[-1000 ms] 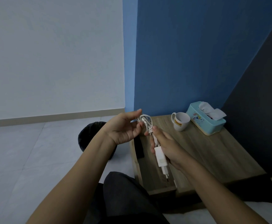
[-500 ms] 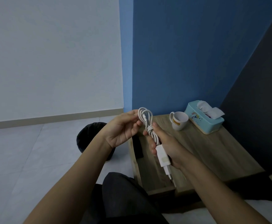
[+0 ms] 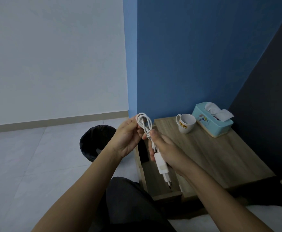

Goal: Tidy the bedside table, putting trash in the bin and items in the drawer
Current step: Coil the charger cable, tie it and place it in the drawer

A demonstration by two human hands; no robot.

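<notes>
Holding a white phone charger (image 3: 161,166) with its coiled white cable (image 3: 144,124), a person uses both bare hands above the near left edge of a wooden bedside table (image 3: 220,156). The right hand (image 3: 166,151) is closed around the charger body and the bundled cable, thumb pressed on the bundle near its middle. The left hand (image 3: 128,138) pinches the top loop of the coil between thumb and fingertips, its other fingers curled loosely.

The bundle's long axis runs from upper left to lower right. The cable loops point up and away from the viewer, and the plug pins point down and toward the viewer. Part of the cable and the top of the charger body are hidden inside the right palm, so how the cable joins the charger cannot be seen.

Below the hands, an open drawer (image 3: 155,174) shows in the table's left side; its inside is dim and partly covered by the hands. A dark object lies at its far end, too shadowed to identify.

On the tabletop, well apart from the hands, a white mug (image 3: 186,123) with yellow lettering stands upright, handle to the left. Just beside it sits a light blue tissue box (image 3: 210,123) with a tissue poking out.

On the tiled floor to the left of the table stands a round black bin (image 3: 93,139), partly hidden by the left forearm. Dark trousers show at the bottom edge.
</notes>
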